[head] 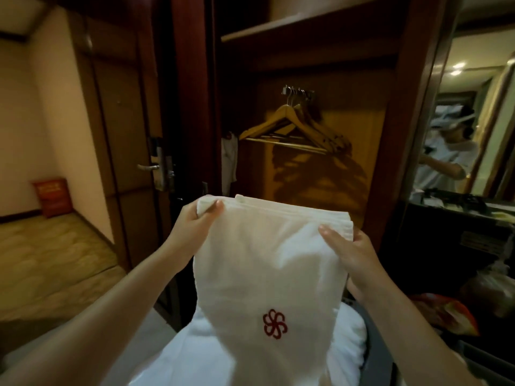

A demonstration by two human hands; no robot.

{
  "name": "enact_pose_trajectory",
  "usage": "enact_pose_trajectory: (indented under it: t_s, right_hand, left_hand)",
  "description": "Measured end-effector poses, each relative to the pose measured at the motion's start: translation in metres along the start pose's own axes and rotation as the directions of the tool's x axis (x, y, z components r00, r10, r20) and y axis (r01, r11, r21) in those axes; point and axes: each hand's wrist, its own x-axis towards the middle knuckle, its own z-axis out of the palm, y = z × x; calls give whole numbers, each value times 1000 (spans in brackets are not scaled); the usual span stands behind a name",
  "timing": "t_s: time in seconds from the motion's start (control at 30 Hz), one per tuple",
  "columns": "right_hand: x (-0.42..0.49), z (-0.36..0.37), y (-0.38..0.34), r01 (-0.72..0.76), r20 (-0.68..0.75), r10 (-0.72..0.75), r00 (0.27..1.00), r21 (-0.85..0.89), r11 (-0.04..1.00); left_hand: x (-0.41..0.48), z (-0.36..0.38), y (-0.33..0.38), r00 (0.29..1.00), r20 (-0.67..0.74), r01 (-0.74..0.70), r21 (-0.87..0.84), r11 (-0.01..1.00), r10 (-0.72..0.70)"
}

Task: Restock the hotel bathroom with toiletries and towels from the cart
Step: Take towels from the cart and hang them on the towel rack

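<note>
While lifted clear of the pile of white linen (348, 338) on the cart, folded white terry towel with a red pinwheel logo (267, 263) hanging by its top corners, probably to keep the fold neat. Left hand (192, 221) pinching one corner, right hand (354, 252) clamped on the other.

Both forearms extended forward, bare. Left hand (195, 218) closed in a pinch grip, thumb on top. Right hand (351, 252) clasped, fingers flat.
</note>
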Motion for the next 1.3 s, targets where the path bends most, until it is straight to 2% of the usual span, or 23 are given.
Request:
enact_pose_trajectory:
  t_s: [0.17,0.27,0.37,0.57,0.7,0.83,0.97,1.07,1.3]
  right_hand:
    - [-27,32,-25,41,109,-47,993,55,998]
    - [-47,57,-39,33,189,-52,981,103,994]
    - [-72,83,-51,15,331,-66,941,157,988]
    - [-138,133,-63,-24,512,-72,856,179,984]
    - [-190,155,-67,-124,599,-14,801,188,974]
    - [-244,173,-75,-251,736,37,676,182,951]
    - [-298,192,-84,-277,828,-4,560,192,942]
    - [-338,209,-87,-375,886,-17,464,213,902]
    - [-441,257,-78,-473,971,11,240,107,874]
  left_hand:
    - [-41,-18,49,973,-221,-78,-46,996,66]
    - [-68,-41,77,925,-371,-114,-73,991,79]
    - [-102,-64,103,861,-505,-117,-80,990,61]
    - [-174,-107,128,751,-660,-34,-64,997,-17]
    - [-234,-118,152,671,-735,-76,68,995,101]
    - [-291,-135,182,560,-790,-106,233,967,252]
    - [-342,-151,215,566,-749,-88,359,929,343]
    - [-379,-171,231,546,-748,-46,423,905,377]
    - [-477,-235,254,375,-825,58,476,878,423]
